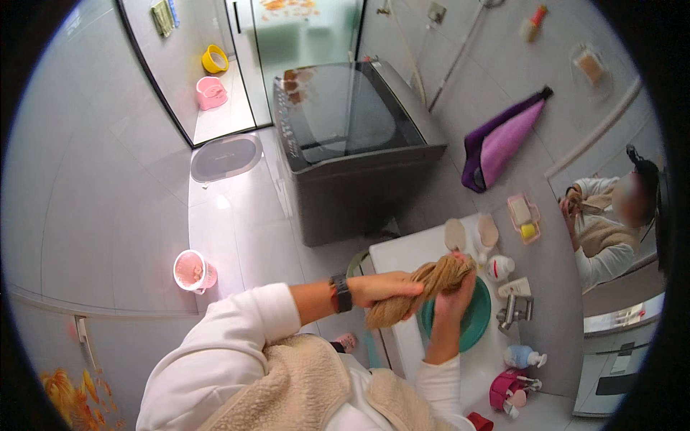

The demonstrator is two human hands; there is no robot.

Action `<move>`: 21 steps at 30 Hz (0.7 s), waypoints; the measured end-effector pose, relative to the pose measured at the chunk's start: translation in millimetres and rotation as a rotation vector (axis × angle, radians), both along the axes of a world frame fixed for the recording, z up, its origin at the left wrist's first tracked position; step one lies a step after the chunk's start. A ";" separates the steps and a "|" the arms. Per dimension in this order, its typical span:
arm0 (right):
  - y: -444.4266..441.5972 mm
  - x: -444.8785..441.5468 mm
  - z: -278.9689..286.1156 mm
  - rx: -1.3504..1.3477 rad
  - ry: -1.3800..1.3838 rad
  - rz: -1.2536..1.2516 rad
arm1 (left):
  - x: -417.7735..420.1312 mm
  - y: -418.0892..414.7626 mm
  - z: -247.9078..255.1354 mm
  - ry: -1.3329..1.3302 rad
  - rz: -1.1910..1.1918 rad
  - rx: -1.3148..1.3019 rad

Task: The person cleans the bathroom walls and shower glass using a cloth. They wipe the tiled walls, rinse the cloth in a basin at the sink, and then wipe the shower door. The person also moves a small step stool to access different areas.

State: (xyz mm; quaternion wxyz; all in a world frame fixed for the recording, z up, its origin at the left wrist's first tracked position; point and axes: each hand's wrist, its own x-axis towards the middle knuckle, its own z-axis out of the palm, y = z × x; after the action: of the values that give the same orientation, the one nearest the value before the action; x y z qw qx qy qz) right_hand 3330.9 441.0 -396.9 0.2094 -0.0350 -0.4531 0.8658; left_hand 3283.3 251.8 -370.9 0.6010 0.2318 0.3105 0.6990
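Observation:
A twisted tan cloth point(431, 291) is gripped in both hands above the sink counter point(396, 250). My left hand point(385, 291), with a dark watch at the wrist, closes around the cloth's lower left part. Nearer its upper right end, my right hand point(455, 293) holds the same cloth. Beneath my right hand and forearm, a green basin point(477, 323) sits in the sink area, partly hidden by the hand and arm. A metal faucet point(515, 312) stands to the right of the basin.
Bottles, including a white one point(500, 268) and a blue pump bottle point(523, 356), line the counter's wall side, near a magenta holder point(506, 393). A washing machine point(366, 188) stands beyond the counter. A pink bin point(191, 272) is on the floor at left. A mirror point(609, 307) hangs at right.

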 end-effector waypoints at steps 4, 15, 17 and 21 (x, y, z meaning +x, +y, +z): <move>-151.3 -93.9 29.5 0.000 0.132 0.536 | -25.4 -100.9 52.6 0.278 0.347 -0.013; -455.1 -236.6 75.3 0.286 0.109 0.806 | -98.9 -440.1 57.4 0.486 1.111 -0.437; -484.7 -270.6 63.4 0.520 0.142 0.769 | -111.3 -488.2 39.9 0.785 1.248 -0.826; -534.3 -320.2 34.1 0.838 -0.013 0.937 | -161.0 -532.2 53.8 1.287 1.635 -1.121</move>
State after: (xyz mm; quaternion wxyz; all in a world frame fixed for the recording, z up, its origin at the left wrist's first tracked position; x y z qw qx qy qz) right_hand 3010.7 -93.4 -362.8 -0.1993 0.2472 -0.7223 0.6143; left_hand 3122.3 -280.4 -317.1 -0.2741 -0.0224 0.8758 0.3967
